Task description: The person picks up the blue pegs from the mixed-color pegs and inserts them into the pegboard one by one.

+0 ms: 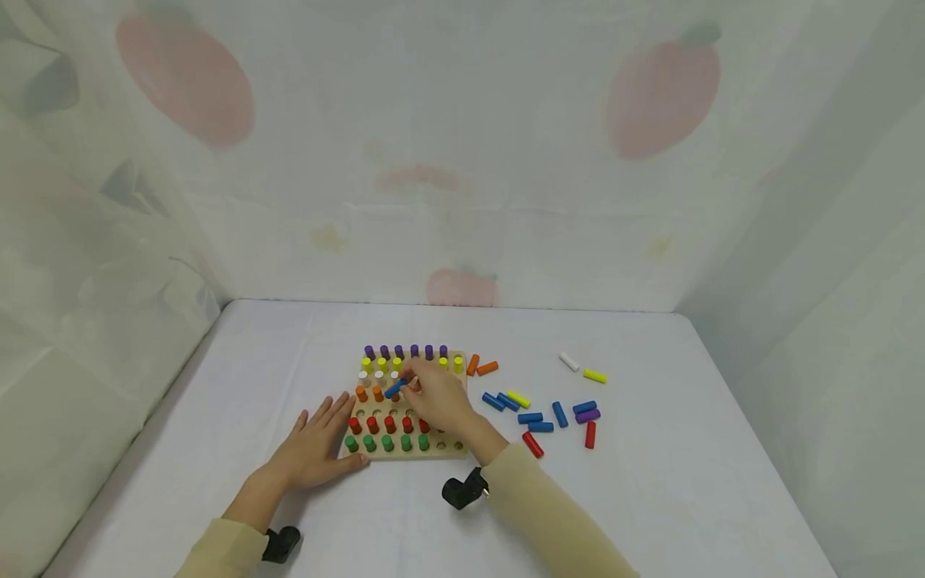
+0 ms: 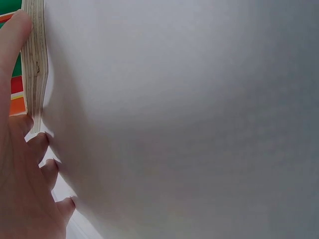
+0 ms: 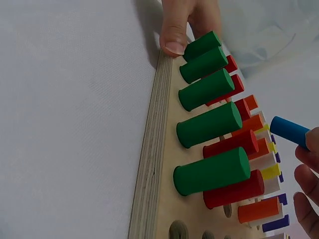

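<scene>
A wooden peg board (image 1: 451, 454) lies on the table with upright pegs in rows: purple, yellow, white, orange, red and green. Between the orange and red rows, a row of holes shows without pegs at its left part. My right hand (image 1: 442, 399) pinches a blue peg (image 1: 394, 389) above the board, tilted and clear of the holes. In the right wrist view the same blue peg (image 3: 289, 131) sticks out from the fingertips. My left hand (image 1: 312, 449) rests by the board's left side, fingers extended, its thumb (image 3: 174, 37) touching the near left corner.
Right of the board lie loose pegs: several blue ones (image 1: 530, 417), orange ones (image 1: 487, 368), red ones (image 1: 532, 444), yellow ones (image 1: 596, 376), a white one (image 1: 569, 362) and a purple one (image 1: 588, 416). A white cloth (image 1: 650, 482) covers the table; curtains (image 1: 462, 233) hang around it.
</scene>
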`<control>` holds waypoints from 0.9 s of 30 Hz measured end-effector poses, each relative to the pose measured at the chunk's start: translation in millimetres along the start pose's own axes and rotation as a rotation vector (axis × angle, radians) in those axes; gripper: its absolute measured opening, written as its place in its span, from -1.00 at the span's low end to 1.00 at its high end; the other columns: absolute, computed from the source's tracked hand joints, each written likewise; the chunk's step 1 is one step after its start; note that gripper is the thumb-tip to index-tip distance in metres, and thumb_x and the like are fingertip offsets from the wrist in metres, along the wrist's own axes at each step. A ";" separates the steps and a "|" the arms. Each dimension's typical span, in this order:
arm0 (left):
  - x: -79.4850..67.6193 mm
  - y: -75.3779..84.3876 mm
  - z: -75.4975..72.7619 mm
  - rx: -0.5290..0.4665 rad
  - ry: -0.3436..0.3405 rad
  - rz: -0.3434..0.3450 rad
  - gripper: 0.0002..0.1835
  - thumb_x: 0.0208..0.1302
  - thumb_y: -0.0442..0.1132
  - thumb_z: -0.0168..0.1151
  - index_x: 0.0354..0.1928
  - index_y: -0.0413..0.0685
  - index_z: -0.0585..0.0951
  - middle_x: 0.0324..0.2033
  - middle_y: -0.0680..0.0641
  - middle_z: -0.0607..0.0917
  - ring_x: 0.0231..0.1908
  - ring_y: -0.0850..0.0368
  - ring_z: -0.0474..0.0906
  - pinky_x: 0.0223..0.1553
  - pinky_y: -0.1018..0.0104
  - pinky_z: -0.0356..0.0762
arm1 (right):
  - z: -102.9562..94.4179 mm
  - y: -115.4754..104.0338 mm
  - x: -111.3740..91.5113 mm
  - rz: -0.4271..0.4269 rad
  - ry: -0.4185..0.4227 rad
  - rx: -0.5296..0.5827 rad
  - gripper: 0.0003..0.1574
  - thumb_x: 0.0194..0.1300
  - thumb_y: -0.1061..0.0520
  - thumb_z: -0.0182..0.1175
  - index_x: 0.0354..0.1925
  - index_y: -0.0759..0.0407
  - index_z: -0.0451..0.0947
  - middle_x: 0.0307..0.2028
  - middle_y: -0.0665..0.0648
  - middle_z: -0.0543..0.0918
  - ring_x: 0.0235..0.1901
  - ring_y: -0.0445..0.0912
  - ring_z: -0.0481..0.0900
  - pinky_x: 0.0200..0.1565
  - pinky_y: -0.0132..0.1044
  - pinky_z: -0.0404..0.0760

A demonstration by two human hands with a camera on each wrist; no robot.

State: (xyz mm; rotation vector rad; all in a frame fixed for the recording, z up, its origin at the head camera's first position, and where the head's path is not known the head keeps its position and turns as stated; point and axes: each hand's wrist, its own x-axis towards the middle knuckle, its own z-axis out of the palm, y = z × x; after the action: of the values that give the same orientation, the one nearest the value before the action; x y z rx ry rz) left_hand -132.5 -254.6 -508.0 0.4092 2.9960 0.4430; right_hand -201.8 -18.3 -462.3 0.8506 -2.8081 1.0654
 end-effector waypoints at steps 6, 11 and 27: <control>-0.4 -0.2 0.4 0.001 0.003 0.002 0.11 -0.05 0.48 0.08 0.42 -0.07 0.06 0.40 -0.15 0.10 0.36 -0.25 -0.03 0.25 -0.36 -0.14 | 3.4 -5.2 7.6 0.005 -0.049 -0.077 -0.77 0.27 0.01 0.16 -0.09 -0.05 0.49 -0.22 -0.14 0.58 -0.33 -0.31 0.45 -0.34 -0.62 0.46; -1.3 1.3 -1.0 -0.003 0.001 0.000 0.10 -0.04 0.47 0.09 0.42 -0.08 0.06 0.40 -0.14 0.10 0.37 -0.24 -0.04 0.25 -0.35 -0.14 | 5.5 -10.0 11.8 -0.028 -0.059 -0.111 -0.77 0.27 0.00 0.15 -0.08 -0.06 0.49 -0.20 -0.16 0.59 -0.30 -0.31 0.45 -0.29 -0.60 0.48; -1.6 1.5 -2.5 -0.022 -0.005 0.002 0.09 -0.04 0.45 0.11 0.42 -0.07 0.07 0.40 -0.14 0.10 0.37 -0.24 -0.05 0.24 -0.36 -0.15 | 21.8 -21.5 18.6 -0.101 -0.093 -0.126 -0.76 0.27 0.01 0.15 -0.07 -0.05 0.51 -0.20 -0.16 0.60 -0.32 -0.33 0.41 -0.32 -0.61 0.46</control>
State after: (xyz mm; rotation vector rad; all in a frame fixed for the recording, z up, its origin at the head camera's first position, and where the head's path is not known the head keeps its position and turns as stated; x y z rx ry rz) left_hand -131.0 -254.3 -505.1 0.4112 2.9830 0.4740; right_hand -203.2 -54.1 -462.2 1.0408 -2.8349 0.8467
